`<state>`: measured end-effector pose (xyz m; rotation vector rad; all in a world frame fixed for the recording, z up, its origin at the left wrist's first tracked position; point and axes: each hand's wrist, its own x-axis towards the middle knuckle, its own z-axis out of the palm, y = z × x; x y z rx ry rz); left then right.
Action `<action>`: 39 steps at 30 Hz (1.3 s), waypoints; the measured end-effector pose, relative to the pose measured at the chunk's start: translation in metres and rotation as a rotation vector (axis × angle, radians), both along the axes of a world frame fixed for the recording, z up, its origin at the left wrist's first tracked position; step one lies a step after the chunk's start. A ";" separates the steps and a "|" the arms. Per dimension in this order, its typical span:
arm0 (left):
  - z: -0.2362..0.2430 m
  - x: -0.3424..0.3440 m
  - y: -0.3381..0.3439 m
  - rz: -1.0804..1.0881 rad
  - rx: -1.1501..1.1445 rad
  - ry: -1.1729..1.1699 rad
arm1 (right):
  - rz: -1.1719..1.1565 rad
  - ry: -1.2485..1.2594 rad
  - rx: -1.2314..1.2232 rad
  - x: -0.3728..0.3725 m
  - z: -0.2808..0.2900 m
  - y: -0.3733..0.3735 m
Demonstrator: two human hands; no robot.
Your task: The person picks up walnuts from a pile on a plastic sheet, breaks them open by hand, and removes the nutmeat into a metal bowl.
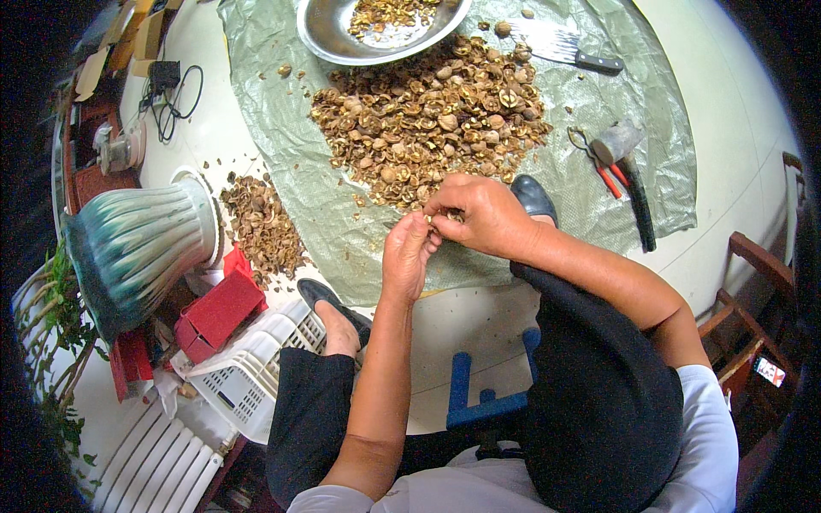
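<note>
Between both hands, a small walnut piece (446,217) sits pinched. Left hand (407,254) fingers (430,240) grip it below; right hand (479,214) fingers (440,205) clench it above.

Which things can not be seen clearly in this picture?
- Head view: the piece between the left hand and right hand is hidden by the fingers.
- The metal bowl is cut off by the top edge.
- The pile of walnut shells is too small to tell whole from broken.

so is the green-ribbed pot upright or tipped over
Tipped over: the green ribbed pot lies on its side, its rim facing right toward the small shell pile.
</note>
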<state>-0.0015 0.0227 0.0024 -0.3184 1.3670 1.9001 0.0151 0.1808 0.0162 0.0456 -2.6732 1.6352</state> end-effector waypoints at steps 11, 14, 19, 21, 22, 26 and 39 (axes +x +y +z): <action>-0.011 0.004 -0.009 -0.032 0.058 -0.092 | 0.075 -0.111 -0.148 -0.004 -0.007 0.004; -0.007 0.005 -0.006 -0.012 0.056 -0.103 | 0.065 -0.141 -0.148 -0.004 -0.005 0.004; -0.003 0.004 -0.006 -0.054 0.019 -0.099 | 0.075 -0.132 -0.111 -0.003 -0.006 0.003; -0.005 0.004 -0.006 -0.056 0.017 -0.099 | 0.079 -0.098 -0.058 -0.002 -0.007 0.002; -0.007 0.004 -0.006 -0.047 0.031 -0.103 | 0.064 -0.071 -0.011 0.000 -0.007 0.000; -0.008 0.004 -0.001 -0.034 0.022 -0.086 | -0.026 0.042 0.081 0.006 -0.011 -0.008; -0.027 -0.017 -0.011 0.140 -0.188 -0.047 | -0.216 -0.852 -1.608 -0.001 -0.036 0.021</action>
